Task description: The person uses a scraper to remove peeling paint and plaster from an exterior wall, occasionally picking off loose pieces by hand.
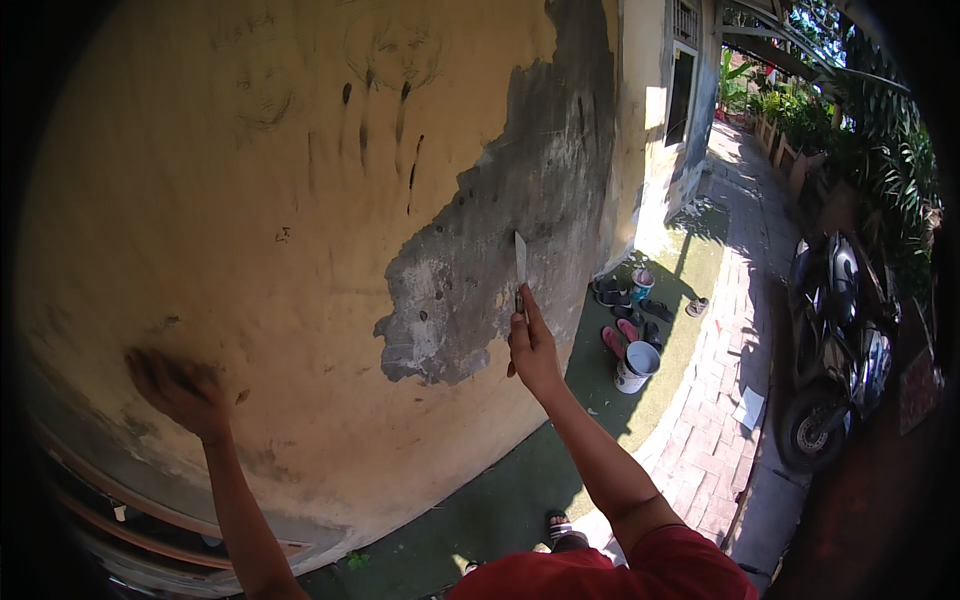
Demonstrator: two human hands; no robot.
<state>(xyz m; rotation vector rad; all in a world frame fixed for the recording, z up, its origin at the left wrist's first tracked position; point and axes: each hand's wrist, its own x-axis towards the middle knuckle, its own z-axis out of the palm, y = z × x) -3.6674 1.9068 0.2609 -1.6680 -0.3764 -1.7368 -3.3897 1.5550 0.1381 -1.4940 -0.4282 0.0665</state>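
The person in the red short-sleeved shirt faces a tall, yellowish plastered wall, and a ragged grey bare patch runs down it from twelve or one o'clock to the middle of the view. The right hand, just off centre toward five o'clock, is curled around the handle of a narrow, flat-bladed metal scraper; its pale blade points up toward twelve, in front of the grey patch — whether the edge touches the plaster, I cannot tell. Out at between eight and nine o'clock the left hand is open and bare, fingers stretched toward ten, spread against the yellowish surface; it is dark and a little blurred, so how hard it presses is beyond me. Smudgy pencil-like faces and dark drip streaks mark the plaster around eleven. Near four o'clock, on the green ground covering, a white plastic bucket stands just beside pink sandals, with dark footwear close by. Beyond the pale brick path a dark motorcycle is parked between three and four — leafy green plants rise at two.
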